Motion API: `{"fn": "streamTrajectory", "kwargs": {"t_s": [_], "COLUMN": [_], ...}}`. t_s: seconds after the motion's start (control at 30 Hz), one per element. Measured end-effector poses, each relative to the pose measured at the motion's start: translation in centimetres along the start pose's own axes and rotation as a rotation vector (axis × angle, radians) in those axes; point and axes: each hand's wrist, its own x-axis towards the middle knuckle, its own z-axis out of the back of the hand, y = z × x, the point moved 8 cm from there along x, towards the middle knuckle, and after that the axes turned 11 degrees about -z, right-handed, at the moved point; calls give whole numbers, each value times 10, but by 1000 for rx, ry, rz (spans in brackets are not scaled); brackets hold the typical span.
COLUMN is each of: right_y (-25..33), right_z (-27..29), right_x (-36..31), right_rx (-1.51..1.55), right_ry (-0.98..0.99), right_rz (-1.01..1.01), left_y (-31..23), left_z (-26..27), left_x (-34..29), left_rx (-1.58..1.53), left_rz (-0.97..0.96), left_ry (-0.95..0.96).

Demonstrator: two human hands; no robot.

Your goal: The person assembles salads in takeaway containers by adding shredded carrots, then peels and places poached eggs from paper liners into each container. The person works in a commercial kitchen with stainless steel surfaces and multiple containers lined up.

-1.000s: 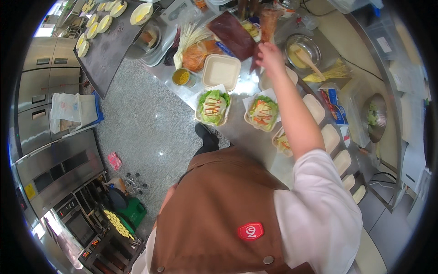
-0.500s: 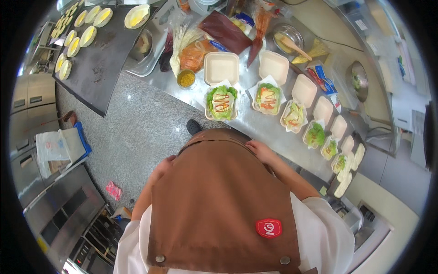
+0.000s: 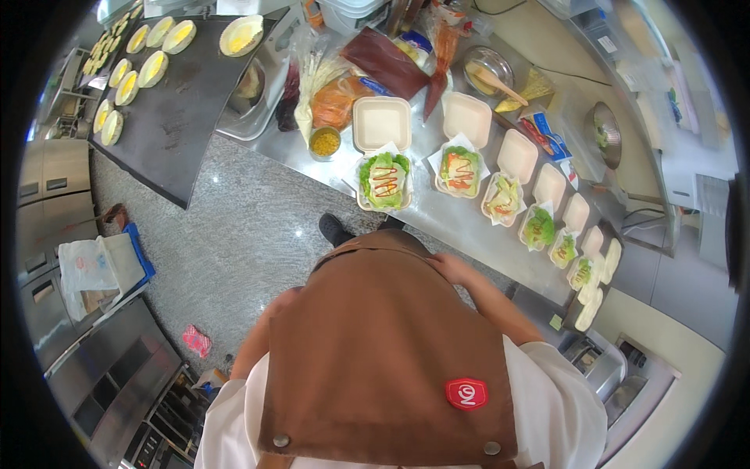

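While the person's right hand (image 3: 448,267) lies against the side of the brown apron (image 3: 383,328), its fingertips are hidden, and I cannot tell whether its grip is closed on the cloth. The left hand (image 3: 286,301) is at the apron's left edge, mostly covered, so the state of that grip cannot be told either.

Beyond the apron, on the metal surface (image 3: 433,213), six clamshell boxes stand hinged open in a row from the left toward the near right. The leftmost box (image 3: 382,125) holds lettuce (image 3: 365,178) with a pale topping (image 3: 387,176) and a red-brown zigzag of sauce. The second box (image 3: 467,119) has lettuce, orange shreds and a similar zigzag; the third box (image 3: 517,156) contains pale shreds; the fourth box (image 3: 550,184) shows mostly green leaves. Fillings in the fifth box (image 3: 576,213) and sixth box (image 3: 593,241) look green and yellowish, too small to name.

Just left of the leftmost box is an open tin (image 3: 323,159) of yellow kernels. Behind it lie a bag of orange shreds (image 3: 334,103) and a bag of white shreds (image 3: 314,74). Farther right, a steel bowl (image 3: 507,72) holds a wooden spatula (image 3: 500,86) across its rim. At far left, pale oval cups (image 3: 225,37) with yellow contents sit on a dark tray (image 3: 172,129).
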Motion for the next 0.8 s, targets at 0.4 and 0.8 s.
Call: {"fn": "streamTrajectory", "kwargs": {"t_s": [0.4,0.8], "right_y": [-64,-14], "right_z": [9,72], "right_x": [31,13], "right_rx": [-133,-50], "right_ry": [42,-7], "right_rz": [48,148], "left_y": [-212,-75], "left_z": [28,3], "left_x": [-67,-39], "left_rx": [-186,-6], "left_rz": [52,178], "left_ry": [-263,-320]}}
